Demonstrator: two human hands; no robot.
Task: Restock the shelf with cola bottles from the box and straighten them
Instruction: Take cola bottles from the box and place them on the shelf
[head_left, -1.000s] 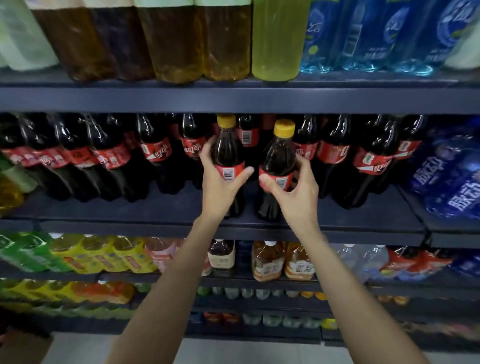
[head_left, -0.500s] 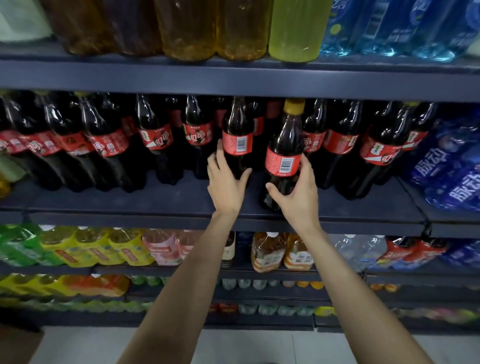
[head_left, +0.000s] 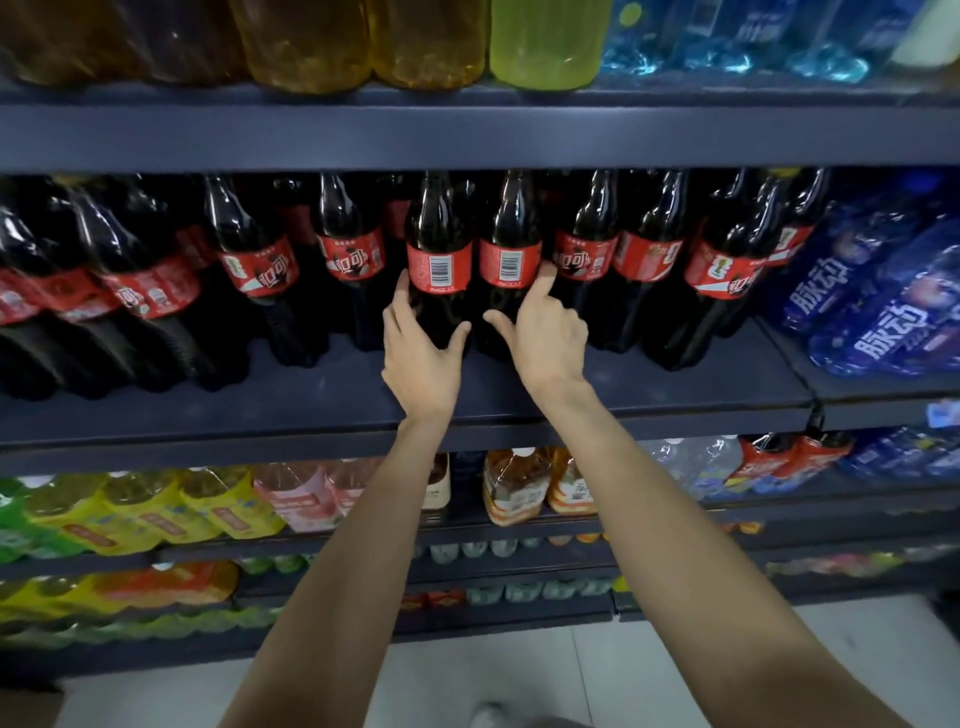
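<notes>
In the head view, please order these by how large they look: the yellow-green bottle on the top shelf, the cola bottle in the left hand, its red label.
1. cola bottle; the yellow-green bottle is cut off by the frame, so their order is unsure.
2. red label, clearly smallest.

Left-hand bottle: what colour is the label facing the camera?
Red, with a white barcode panel, on the bottle the left hand holds; head view.

- The caps of the two front cola bottles (head_left: 439, 249) sit hidden behind the upper shelf (head_left: 467, 137).
- The top row of bottles (head_left: 545, 47) is cut off by the frame's edge.
- The lowest shelves' goods (head_left: 156, 618) are too blurred to read.
</notes>
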